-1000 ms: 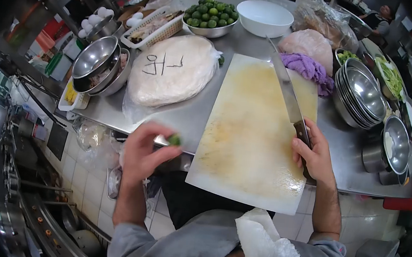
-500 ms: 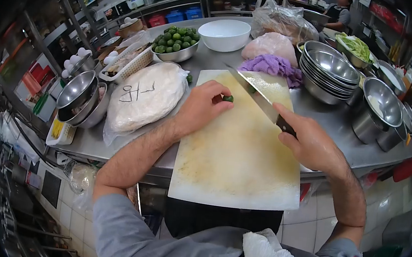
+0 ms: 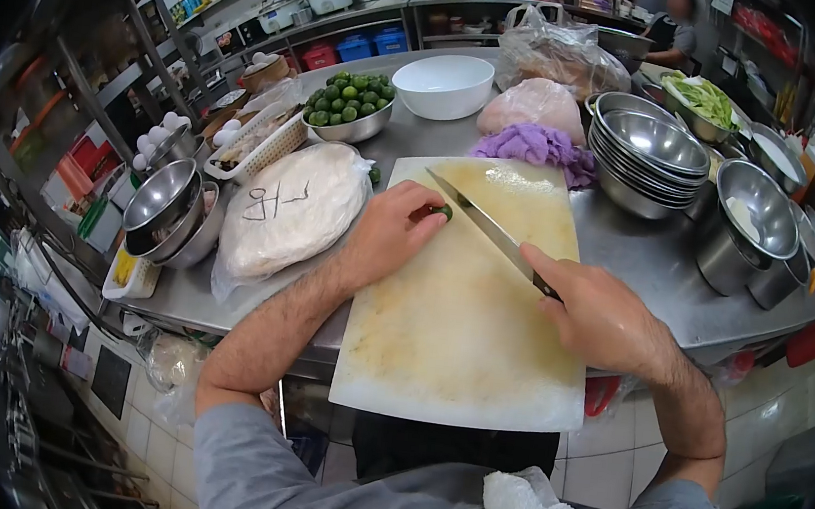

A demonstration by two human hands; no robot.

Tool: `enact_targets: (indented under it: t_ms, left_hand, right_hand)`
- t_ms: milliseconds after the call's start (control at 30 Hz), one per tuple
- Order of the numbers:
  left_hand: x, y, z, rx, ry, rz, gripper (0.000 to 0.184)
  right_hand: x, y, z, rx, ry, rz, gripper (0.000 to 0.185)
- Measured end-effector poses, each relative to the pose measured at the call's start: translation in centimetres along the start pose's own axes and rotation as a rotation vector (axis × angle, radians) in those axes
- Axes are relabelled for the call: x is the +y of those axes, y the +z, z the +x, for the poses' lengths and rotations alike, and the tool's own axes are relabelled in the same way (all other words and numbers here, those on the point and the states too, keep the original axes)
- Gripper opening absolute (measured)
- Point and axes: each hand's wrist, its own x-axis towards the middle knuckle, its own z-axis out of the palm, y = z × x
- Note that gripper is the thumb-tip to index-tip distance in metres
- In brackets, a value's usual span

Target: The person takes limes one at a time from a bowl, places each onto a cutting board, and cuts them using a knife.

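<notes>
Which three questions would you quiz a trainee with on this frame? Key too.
1. Short answer: what do the left hand's fingers hold?
2. True or false: the knife is in the left hand.
3. Which is heaped with green fruit?
A) the metal bowl left of the white bowl
B) the white bowl
C) the stacked bowls

Key: 1, a small green fruit; 2, false, the right hand holds the knife; 3, A.

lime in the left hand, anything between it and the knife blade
Nothing visible stands between the lime and the knife; the blade slants close beside it over the board. The left hand grips the lime from the other side. Whether blade and lime touch, I can't tell.
</notes>
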Motion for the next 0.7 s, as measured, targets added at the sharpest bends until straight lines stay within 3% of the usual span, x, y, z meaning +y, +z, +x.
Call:
enact_targets:
  t_ms: [167, 367, 633, 700]
  left_hand:
    - [0.0, -0.6, 0.2, -0.082, 0.009, -0.077, 0.017]
    - [-0.6, -0.7, 0.3, -0.117, -0.008, -0.157, 0.018]
    - [-0.8, -0.9, 0.3, -0.131, -0.088, -0.25, 0.021]
    - [-0.1, -1.3, 0.5, -0.166, 0.0, -0.124, 0.023]
  right_hand:
    - [0.9, 0.3, -1.2, 0.113, 0.007, 0.005, 0.057]
    - [3.2, 1.1, -0.4, 0.197, -0.107, 0.158, 0.056]
    - [3.5, 0.4, -0.3, 0.099, -0.095, 0.171, 0.055]
    - [3.5, 0.4, -0.3, 0.094, -0.095, 0.172, 0.056]
